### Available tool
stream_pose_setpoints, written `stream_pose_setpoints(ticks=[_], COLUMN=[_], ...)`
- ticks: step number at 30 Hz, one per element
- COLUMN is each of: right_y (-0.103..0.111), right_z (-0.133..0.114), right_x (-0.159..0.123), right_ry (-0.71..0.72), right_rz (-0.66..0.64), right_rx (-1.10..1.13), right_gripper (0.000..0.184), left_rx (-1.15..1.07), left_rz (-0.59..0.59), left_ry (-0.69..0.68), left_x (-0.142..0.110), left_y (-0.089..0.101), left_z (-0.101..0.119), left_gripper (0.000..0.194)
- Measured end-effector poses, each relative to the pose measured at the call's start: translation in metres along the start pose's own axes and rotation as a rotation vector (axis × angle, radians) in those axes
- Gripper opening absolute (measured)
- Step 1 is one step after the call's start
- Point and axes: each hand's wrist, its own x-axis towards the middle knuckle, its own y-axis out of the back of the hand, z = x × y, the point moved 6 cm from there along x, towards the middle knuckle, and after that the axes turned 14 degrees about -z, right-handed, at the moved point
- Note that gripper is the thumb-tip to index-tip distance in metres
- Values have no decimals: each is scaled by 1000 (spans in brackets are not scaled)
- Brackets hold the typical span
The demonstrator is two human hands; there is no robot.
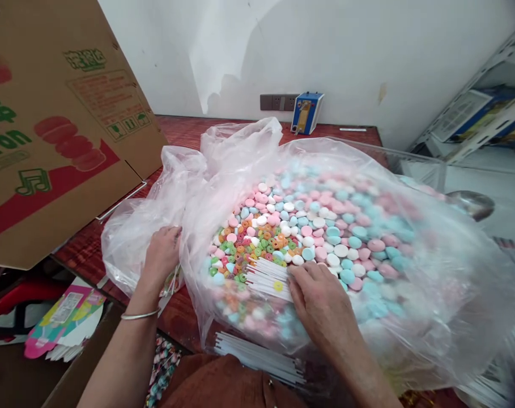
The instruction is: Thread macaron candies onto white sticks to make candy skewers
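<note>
A big clear plastic bag [444,294] lies open on the table, filled with pink, blue and white round candies [333,249]. On their left side sit small ring-shaped candies [244,243] in green, orange and red. My right hand [319,292] is inside the bag opening, fingers curled over the ends of a bundle of thin white sticks [263,277] resting on the candies; a yellow ring lies on the sticks. My left hand [164,252] is at the bag's left edge, fingers bent down and mostly hidden. Under it, small colourful pieces on sticks [172,283] show in part.
A large cardboard box [62,124] stands at the left. More white sticks [257,357] lie at the table's front edge. A small blue device [308,113] sits by the wall sockets [278,102]. Shelving [490,107] is at the right, colourful packaging [66,317] at lower left.
</note>
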Motion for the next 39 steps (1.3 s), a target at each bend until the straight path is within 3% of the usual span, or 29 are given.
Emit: stream_pose_setpoints(ticks=[3,5,7,10,13,15,17,20,22,25,28,33,36,39], right_y=[-1,-1,-1,-2,-1,1,2,3,2,2,1,0,-3,-5], right_z=[3,7,9,5,-7,-14,-18,-16,-9,3,9,-5,-16,-17], right_x=[3,2,1,2,8,13,14,8,-1,-13,-16,4,16,19], right_ry=[10,17,15,28,54,64,82,115,130,141,132,134,143,154], right_rz=[-27,-29,-14,-17,-49,-54,-40,22,86,203,249,159,97,85], right_rx=[79,139,166,105,-85,-204,-249,-170,-42,150,199,18,-158,-198], right_gripper=[15,16,16,12,10,16,21,20,18,17,17,17,19,21], left_rx=[37,46,30,-46,-134,-227,-289,-299,-244,-167,-132,-54,16,30], left_rz=[-30,43,212,488,568,420,201,-83,-181,-237,-250,-201,-252,-294], left_ry=[-42,-21,5,-42,-179,-276,-353,-404,-402,-412,-449,-462,-450,-440], left_x=[-1,-2,-8,-27,-44,-46,-42,-33,-26,-18,-9,13,27,34], left_y=[-11,1,24,60,70,55,30,-9,-26,-38,-44,-54,-65,-69], left_z=[6,11,21,58,108,137,158,171,172,176,185,197,196,192], left_gripper=[14,20,26,24,19,17,17,20,21,23,24,30,25,25])
